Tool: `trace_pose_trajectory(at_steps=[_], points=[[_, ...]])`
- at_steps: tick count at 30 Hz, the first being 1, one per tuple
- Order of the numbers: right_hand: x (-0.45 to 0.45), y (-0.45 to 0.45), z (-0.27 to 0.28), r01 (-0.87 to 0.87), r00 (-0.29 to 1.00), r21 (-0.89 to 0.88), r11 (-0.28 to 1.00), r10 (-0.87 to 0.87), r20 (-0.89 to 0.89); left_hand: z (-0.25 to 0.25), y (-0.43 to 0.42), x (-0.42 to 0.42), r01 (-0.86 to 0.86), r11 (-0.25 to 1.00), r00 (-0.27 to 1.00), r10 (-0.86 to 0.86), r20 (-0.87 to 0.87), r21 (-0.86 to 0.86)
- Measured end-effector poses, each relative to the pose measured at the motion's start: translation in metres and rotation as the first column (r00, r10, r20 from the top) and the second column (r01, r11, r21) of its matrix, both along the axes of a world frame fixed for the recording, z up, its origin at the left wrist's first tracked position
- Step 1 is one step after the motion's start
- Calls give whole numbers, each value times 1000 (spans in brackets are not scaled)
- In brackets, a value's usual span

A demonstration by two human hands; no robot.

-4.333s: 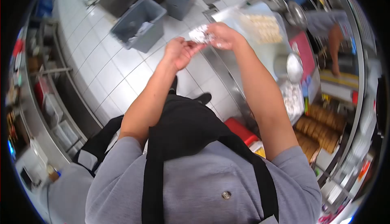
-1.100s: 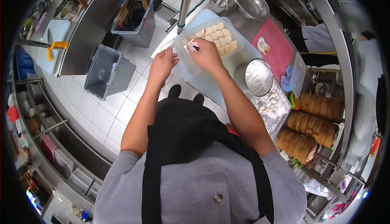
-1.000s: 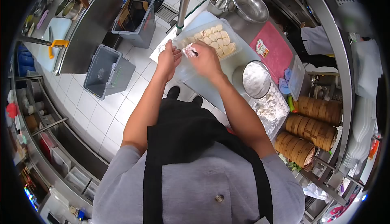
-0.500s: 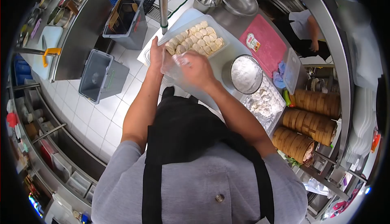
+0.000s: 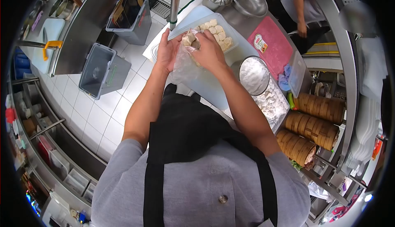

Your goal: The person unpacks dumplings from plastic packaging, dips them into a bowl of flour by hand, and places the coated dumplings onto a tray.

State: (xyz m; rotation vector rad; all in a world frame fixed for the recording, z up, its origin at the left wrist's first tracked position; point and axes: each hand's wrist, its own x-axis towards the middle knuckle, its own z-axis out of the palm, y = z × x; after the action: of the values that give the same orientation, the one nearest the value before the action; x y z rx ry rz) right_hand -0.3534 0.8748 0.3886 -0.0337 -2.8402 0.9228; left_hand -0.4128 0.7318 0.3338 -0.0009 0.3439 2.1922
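Note:
A clear plastic bag (image 5: pixel 181 67) hangs between my hands over the near side of a plastic tray. My left hand (image 5: pixel 166 55) holds the bag from the left, its thumb stretched up and its other fingers partly behind the plastic. My right hand (image 5: pixel 210 51) is closed at the bag's mouth, with pale dumplings (image 5: pixel 190 39) beside its fingertips. Whether these dumplings lie inside the bag or in the fingers, I cannot tell. Behind, the clear tray (image 5: pixel 235 48) holds rows of dumplings (image 5: pixel 220 35), partly hidden by my hands.
Right of the tray stand a bowl of white flour (image 5: pixel 254 75) and a floury tray (image 5: pixel 271 105). A pink board (image 5: pixel 269 42), metal bowl (image 5: pixel 249 1) and bamboo steamers (image 5: pixel 312 128) surround them. A metal pole (image 5: pixel 176 3) rises close by. Another person's hand (image 5: pixel 302 28) shows at upper right.
My right hand has moved up and right, with dumplings now showing at its fingertips. The bag is spread lower between my hands. The other person's arm has shifted.

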Motion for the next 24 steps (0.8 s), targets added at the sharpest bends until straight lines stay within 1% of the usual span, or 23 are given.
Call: trace_pose_trajectory(at_steps=[1,2,4,7,8,9,10,11,12,13,14,15,16,18,20,21,22,23,24], points=[[-1,-4,3,15,998,66,998,-19,55,2,0,1,0,1000,1000,0,1,1],[-3,-6,5,15,998,68,998,-19,55,5,1,2,-23,999,1000,23,-17,-25],[-6,-10,8,24,995,155,988,-38,91,2,0,2,-51,998,998,49,-31,-48],[-13,-7,6,38,998,151,988,-45,46,-5,0,2,-61,997,998,59,-32,-39],[-16,-3,3,34,998,154,988,-42,49,-5,1,4,-90,992,991,80,-110,-91],[-20,3,-1,49,998,81,996,-51,29,-5,1,4,-127,982,977,100,-191,-138],[-22,9,-4,61,998,8,998,-61,12,-15,0,1,-135,982,976,108,-188,-135],[-24,14,-5,52,999,11,999,-52,14,-29,0,-4,-149,970,952,89,-292,-191],[-26,20,-5,85,996,-56,995,-85,6,-43,-1,-8,-168,955,919,62,-390,-245],[-26,24,-5,118,993,-124,985,-119,1,-35,-2,-6,-175,954,919,69,-388,-243],[-25,24,4,189,977,-123,974,-175,119,-19,-2,-3,-193,902,924,34,-381,-386],[-25,23,5,184,978,-121,976,-169,119,-10,-1,-1,-207,829,929,0,-370,-519],[-24,23,4,180,976,-145,973,-159,147,-10,2,1,-210,830,929,5,-371,-517],[-25,23,0,176,974,-166,970,-147,173,-10,7,3,-321,711,852,-72,-519,-626],[-26,19,-8,125,989,-74,989,-118,89,-6,12,4,-350,695,841,-62,-537,-628],[-28,20,-11,124,989,-73,990,-118,88,-4,13,4,-377,679,829,-55,-556,-630],[-29,21,-11,192,977,-73,979,-183,112,-10,14,2,-378,679,829,-54,-557,-629],[-30,22,-12,259,959,-72,963,-247,136,-18,15,0,-375,711,834,-22,-551,-595],[-31,26,-12,259,959,-71,963,-249,134,-25,16,-2,-371,740,840,11,-543,-560]])
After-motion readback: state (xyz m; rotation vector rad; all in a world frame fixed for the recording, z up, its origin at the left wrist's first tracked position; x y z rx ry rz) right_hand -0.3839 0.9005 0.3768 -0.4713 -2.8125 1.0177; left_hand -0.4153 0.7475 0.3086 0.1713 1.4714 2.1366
